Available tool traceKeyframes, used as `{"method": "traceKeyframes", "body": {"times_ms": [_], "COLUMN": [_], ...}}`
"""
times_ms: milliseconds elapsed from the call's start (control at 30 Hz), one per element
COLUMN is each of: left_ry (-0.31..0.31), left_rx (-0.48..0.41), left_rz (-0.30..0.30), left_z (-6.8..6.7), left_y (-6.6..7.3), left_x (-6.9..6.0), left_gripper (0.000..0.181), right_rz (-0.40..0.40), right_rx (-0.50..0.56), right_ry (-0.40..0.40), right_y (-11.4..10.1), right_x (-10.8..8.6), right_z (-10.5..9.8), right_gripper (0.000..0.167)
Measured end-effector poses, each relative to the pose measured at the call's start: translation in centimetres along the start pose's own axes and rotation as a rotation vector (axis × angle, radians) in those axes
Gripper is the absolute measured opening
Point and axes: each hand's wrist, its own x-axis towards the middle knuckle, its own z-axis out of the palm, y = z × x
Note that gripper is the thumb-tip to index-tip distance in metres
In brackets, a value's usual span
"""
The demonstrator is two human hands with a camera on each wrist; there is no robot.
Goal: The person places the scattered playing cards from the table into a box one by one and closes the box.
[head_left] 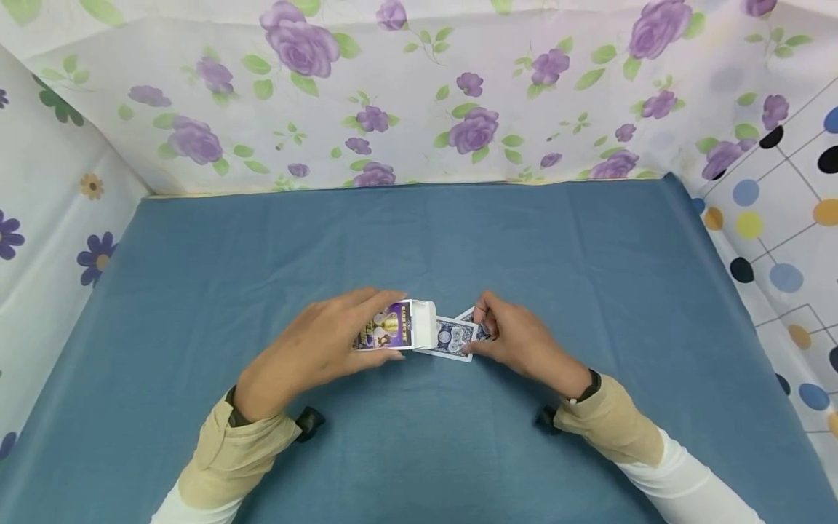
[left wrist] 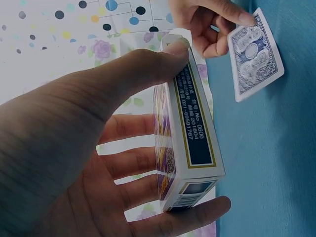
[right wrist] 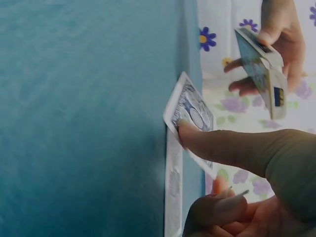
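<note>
My left hand grips a playing-card box with a purple picture face, its thumb along one narrow side and the fingers on the other. A white flap stands out at the box's right end. Close to that end, my right hand pinches a playing card with a blue-patterned back and white border, the thumb lying on its back. Another card shows beneath the pinched one in the right wrist view. How many cards are there, and what is inside the box, I cannot tell.
A blue cloth covers the table. Behind it hangs a floral sheet, with a flowered sheet on the left and a dotted sheet on the right. Both wrists wear dark straps with small black devices.
</note>
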Motion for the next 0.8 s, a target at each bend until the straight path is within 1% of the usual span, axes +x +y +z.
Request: {"method": "traceKeyframes", "body": {"times_ms": [67,200,367,533,633,800], "left_ry": [0.007,0.016,0.018,0.015,0.019,0.034], "left_rx": [0.002,0.006,0.005,0.008,0.004,0.0], "left_rz": [0.002,0.015,0.02,0.018,0.019,0.031], "left_z": [0.1,0.1,-0.1,-0.1,-0.1,-0.2], "left_y": [0.0,-0.1,-0.1,-0.1,-0.1,-0.2], "left_x": [0.0,0.0,-0.1,-0.2,-0.2,-0.2], "left_gripper": [0.071,0.071,0.072,0.071,0.071,0.071], "right_rz": [-0.012,-0.056,-0.109,-0.122,-0.124,-0.141], "right_rx": [0.054,0.146,0.188,0.261,0.294,0.324], "right_ry": [-0.007,-0.046,-0.089,-0.135,-0.123,-0.031], "right_y": [0.2,0.5,0.5,0.6,0.9,0.9], "right_x": [0.1,0.2,0.3,0.5,0.6,0.6], "right_z": [-0.3,-1.0,-1.5,-1.7,-1.9,-2.8], "right_gripper": [0.039,0.03,0.021,0.01,0.006,0.009]}}
